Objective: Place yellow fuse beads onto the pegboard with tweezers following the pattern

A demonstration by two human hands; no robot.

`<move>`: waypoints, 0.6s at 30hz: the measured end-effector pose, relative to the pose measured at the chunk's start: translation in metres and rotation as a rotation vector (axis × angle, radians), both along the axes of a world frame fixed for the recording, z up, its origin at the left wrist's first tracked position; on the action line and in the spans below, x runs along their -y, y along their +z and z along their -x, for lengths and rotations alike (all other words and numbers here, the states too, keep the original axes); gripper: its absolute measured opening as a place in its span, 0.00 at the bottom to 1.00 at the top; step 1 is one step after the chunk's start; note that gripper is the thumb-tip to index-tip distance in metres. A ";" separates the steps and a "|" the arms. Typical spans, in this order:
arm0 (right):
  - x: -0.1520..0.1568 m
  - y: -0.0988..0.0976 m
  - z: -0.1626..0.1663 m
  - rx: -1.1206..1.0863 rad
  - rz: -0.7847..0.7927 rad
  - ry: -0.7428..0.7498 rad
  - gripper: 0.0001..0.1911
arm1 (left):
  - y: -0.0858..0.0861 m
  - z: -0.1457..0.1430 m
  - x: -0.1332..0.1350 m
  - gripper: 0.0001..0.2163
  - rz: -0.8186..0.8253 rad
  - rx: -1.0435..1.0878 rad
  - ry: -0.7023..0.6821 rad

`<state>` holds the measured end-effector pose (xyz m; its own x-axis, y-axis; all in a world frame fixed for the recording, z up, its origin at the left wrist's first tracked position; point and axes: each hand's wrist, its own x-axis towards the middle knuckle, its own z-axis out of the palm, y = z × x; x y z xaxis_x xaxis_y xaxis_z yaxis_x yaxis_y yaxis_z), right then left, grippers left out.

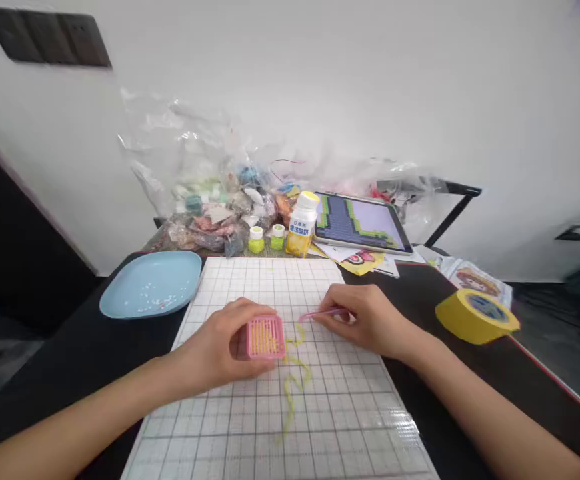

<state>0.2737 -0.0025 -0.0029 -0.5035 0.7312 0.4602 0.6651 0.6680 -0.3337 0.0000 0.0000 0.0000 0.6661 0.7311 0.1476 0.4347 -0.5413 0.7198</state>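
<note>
My left hand point(237, 337) grips a small pink bead tray point(265, 337) between thumb and fingers. Narrow grooves run across the tray, with yellow-green beads lying in them. Pinched in my right hand point(363, 317) is a thin pink pen-like tool point(324, 312), its tip pointing left toward the tray. A wavy trail of yellow-green beads point(291, 385) lies on the gridded white board point(355, 427) beneath and between my hands. Its upper end is close to the tool's tip; I cannot tell if they touch.
A blue plate point(143, 277) with scattered white beads sits left. Behind the board stand two bead jars point(256, 241), a yellow-white bottle point(301, 227), a tablet point(360, 223) with a pixel pattern, and plastic bags point(205, 200). Yellow tape point(457, 317) lies right, near printed cards point(480, 277).
</note>
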 end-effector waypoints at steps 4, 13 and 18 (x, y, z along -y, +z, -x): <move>0.000 0.000 -0.001 -0.007 0.007 0.012 0.12 | 0.001 0.000 0.000 0.21 0.011 -0.005 -0.001; 0.000 0.001 -0.003 0.019 -0.018 -0.006 0.14 | 0.003 0.001 0.002 0.21 0.007 0.004 -0.005; 0.000 0.001 -0.002 0.002 0.015 0.003 0.14 | 0.003 0.001 0.002 0.21 0.008 0.002 0.000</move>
<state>0.2760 -0.0027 -0.0015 -0.5066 0.7364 0.4484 0.6638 0.6650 -0.3423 -0.0011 -0.0021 0.0028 0.6657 0.7324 0.1430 0.4335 -0.5355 0.7247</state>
